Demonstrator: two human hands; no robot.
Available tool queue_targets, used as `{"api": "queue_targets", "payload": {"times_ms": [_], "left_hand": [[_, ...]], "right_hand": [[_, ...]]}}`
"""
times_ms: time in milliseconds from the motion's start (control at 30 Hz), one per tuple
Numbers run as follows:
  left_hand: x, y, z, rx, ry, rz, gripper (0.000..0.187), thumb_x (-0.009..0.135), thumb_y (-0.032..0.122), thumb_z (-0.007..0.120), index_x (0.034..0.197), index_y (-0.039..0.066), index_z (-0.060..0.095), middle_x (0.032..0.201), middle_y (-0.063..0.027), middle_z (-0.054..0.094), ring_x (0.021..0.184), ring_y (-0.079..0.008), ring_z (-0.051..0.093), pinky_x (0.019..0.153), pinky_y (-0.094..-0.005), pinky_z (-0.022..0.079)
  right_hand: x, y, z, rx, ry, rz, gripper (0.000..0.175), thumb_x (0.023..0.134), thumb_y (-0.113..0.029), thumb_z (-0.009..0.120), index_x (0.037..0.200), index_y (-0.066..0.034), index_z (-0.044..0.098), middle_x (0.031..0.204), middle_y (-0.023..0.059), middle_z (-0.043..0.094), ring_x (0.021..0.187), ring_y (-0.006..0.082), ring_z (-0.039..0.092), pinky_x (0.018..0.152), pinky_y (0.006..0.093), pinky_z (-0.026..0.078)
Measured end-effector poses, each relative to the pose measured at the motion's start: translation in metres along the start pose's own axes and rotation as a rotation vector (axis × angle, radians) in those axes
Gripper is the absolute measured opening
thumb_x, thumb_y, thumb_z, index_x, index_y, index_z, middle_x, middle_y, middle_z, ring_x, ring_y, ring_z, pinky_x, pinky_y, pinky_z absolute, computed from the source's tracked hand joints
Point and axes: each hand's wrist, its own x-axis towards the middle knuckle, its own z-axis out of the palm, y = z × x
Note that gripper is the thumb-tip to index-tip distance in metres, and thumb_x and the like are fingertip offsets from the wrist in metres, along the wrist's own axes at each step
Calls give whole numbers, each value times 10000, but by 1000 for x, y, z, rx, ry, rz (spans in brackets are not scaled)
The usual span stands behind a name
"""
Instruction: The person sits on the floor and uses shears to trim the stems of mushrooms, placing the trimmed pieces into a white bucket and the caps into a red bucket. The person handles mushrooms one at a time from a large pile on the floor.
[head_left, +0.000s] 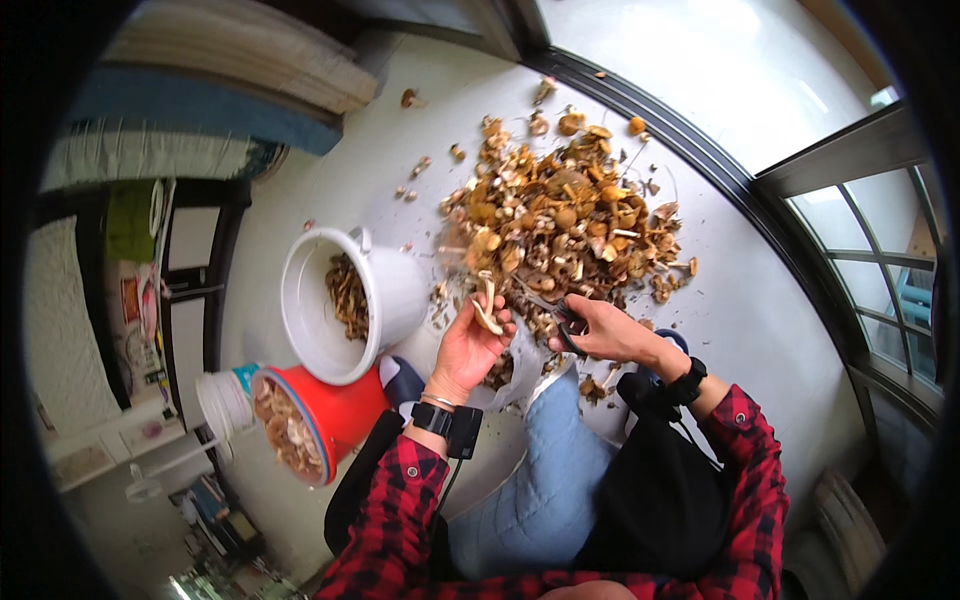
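My left hand (474, 343) holds a pale-stemmed mushroom (489, 307) upright between thumb and fingers. To its right, my right hand (604, 328) grips the dark handles of a pair of scissors (566, 319), whose blades point up and left towards the mushroom without plainly touching it. Beyond both hands a large heap of brown and orange mushrooms (562, 217) lies on the floor. Below my hands, partly hidden by them, a whitish container (525, 364) stands between my feet with dark bits in it. Whether the scissor blades are apart is hard to tell.
At the left, a white bucket (401, 292) holds brown mushrooms; below it a red bucket (349, 412) is full of paler ones, beside a small white pail (221, 405). Loose mushrooms and debris surround the heap. A dark door track (705, 142) curves past at the right. Light blue quilted cloth (555, 457) hangs between my knees.
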Motion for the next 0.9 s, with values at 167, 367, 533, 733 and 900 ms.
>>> {"api": "queue_targets", "payload": {"times_ms": [167,367,533,733,900], "left_hand": [[-59,-5,-28,216,-6,72,154,924,202,637,974,89,546,1030,-66,555,927,-207,565,863,-364,485],[-77,-5,-40,516,132,-11,139,913,106,640,1010,78,544,964,-20,583,902,-134,575,830,-273,468],[-84,-2,-47,526,271,6,152,903,80,643,1029,66,560,938,-25,591,854,-123,575,781,-257,472],[-185,112,-37,1259,649,332,221,876,63,589,1091,12,579,941,-55,621,778,-116,609,735,-258,505],[-326,254,-85,1220,1144,841,355,1003,281,492,1276,55,517,1159,-51,574,1034,-140,555,891,-288,455]], "right_hand": [[5,-12,37,-225,-314,51,659,776,-656,650,923,-17,588,770,182,624,757,345,628,676,429,481],[14,-9,47,-259,-437,84,659,802,-646,638,909,3,606,662,128,556,652,250,555,606,388,440],[33,13,49,-208,-474,94,675,783,-667,638,805,8,659,645,164,584,636,297,579,606,412,440],[36,39,63,-721,-325,10,577,761,-609,659,866,-42,632,778,177,655,795,377,648,686,463,509],[15,54,33,-214,122,-67,305,800,-335,668,895,-58,587,809,164,652,798,355,646,697,439,502]]}}
